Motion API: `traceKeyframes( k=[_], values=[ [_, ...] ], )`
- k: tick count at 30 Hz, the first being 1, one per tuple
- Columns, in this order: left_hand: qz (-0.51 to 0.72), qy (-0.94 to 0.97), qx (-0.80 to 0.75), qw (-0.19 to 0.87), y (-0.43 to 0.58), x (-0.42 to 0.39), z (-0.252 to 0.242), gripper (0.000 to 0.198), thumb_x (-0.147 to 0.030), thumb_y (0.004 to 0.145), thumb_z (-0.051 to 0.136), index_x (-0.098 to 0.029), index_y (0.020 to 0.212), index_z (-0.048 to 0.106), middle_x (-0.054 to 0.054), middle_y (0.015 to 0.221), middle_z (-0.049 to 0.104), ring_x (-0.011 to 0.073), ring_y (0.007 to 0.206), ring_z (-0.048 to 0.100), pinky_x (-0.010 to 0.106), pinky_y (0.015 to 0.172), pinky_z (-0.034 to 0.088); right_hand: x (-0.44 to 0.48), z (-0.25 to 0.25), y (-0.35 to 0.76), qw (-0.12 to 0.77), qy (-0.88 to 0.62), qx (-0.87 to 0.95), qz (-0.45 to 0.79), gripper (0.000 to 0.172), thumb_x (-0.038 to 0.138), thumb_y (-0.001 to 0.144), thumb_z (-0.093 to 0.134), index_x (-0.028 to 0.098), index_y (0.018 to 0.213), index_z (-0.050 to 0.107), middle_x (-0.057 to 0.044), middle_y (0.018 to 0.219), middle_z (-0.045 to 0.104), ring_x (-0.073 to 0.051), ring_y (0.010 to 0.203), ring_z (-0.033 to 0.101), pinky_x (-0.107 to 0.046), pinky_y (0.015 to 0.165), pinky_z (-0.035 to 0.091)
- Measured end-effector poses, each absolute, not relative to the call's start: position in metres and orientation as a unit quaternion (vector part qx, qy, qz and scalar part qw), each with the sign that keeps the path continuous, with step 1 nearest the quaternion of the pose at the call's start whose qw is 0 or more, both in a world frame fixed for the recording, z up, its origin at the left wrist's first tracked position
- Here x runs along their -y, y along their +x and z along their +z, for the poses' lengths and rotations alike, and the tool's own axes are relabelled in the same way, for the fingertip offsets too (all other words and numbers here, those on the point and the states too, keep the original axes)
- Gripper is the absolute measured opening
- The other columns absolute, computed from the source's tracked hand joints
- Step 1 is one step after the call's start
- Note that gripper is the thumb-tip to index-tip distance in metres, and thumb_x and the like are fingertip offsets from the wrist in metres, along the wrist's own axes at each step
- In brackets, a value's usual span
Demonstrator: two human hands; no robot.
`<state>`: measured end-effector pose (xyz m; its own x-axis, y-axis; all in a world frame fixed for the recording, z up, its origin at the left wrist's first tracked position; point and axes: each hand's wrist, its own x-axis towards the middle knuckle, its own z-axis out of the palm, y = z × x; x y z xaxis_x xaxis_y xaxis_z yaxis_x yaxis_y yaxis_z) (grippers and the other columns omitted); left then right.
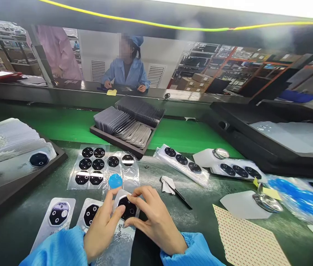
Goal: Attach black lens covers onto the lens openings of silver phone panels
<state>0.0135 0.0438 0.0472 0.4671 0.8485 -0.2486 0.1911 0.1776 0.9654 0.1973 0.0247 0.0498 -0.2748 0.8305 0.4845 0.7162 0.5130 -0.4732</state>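
My left hand (102, 223) grips the upper edge of a pale phone back cover (117, 249), its thumb beside a black camera lens plate (129, 208) at the cover's top. My right hand (156, 218) pinches around that plate from the right, fingers bent over its upper side and thumb below. Handwritten marks show on the cover under the plate. To the left lie two more back covers with black lens plates, one (69, 218) in full view and another (81, 216) partly behind my left hand. A clear sheet (72, 181) of round black lens plates and a blue disc (115, 181) lie beyond my hands.
A black tray (117, 142) of upright dark panels stands at the back. Stacked back covers fill a left tray (59, 157). To the right are black tweezers (182, 198), a bagged lens strip (162, 153), metal weights (267, 202) and a dotted sheet (252, 240). A co-worker (127, 70) sits opposite.
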Motion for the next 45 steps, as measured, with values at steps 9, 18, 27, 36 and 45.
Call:
traceKeyframes(
  k=[9,18,27,36,45],
  values=[
    [0.261,0.594,-0.435,0.624,0.014,-0.047,0.048,0.046,-0.050,0.097,0.042,-0.023,0.134,0.037,0.001,0.082,0.057,0.0211,0.086,0.054,0.031,0.077,0.038,-0.025,0.053,0.198,0.346,-0.491,0.796,0.074,0.035,0.042,0.081,0.073,0.019,0.104,0.060,-0.008,0.094,0.060,-0.022,0.083,0.054,-0.035,0.069,0.047],
    [0.266,0.583,-0.437,0.632,0.015,-0.050,0.055,0.051,-0.053,0.095,0.043,-0.021,0.135,0.037,0.000,0.081,0.059,0.0175,0.075,0.049,0.029,0.072,0.035,-0.029,0.051,0.200,0.345,-0.483,0.802,0.070,0.042,0.047,0.078,0.074,0.019,0.104,0.058,-0.008,0.097,0.061,-0.024,0.086,0.055,-0.037,0.071,0.049],
    [0.298,0.557,-0.428,0.646,0.012,-0.053,0.058,0.051,-0.052,0.097,0.042,-0.021,0.136,0.035,0.000,0.081,0.063,0.0195,0.080,0.057,0.030,0.075,0.039,-0.030,0.043,0.204,0.457,-0.520,0.682,0.238,0.040,0.051,0.092,0.055,0.021,0.117,0.057,-0.009,0.100,0.061,-0.021,0.089,0.061,-0.035,0.076,0.053],
    [0.289,0.546,-0.429,0.659,0.008,-0.056,0.060,0.047,-0.050,0.096,0.046,-0.025,0.134,0.037,0.003,0.100,0.067,0.0223,0.096,0.061,0.033,0.088,0.041,-0.031,0.040,0.193,0.491,-0.441,0.451,0.601,0.043,0.053,0.087,0.062,0.015,0.103,0.057,0.003,0.060,0.060,-0.011,0.049,0.057,-0.023,0.051,0.046],
    [0.260,0.530,-0.430,0.683,0.010,-0.053,0.061,0.078,-0.030,0.078,0.072,-0.025,0.140,0.025,0.005,0.112,0.060,0.0228,0.100,0.057,0.034,0.088,0.040,-0.029,0.042,0.188,0.497,-0.438,0.435,0.610,0.045,0.054,0.084,0.065,0.014,0.102,0.057,0.004,0.055,0.060,-0.010,0.044,0.055,-0.022,0.047,0.045]
  ],
)
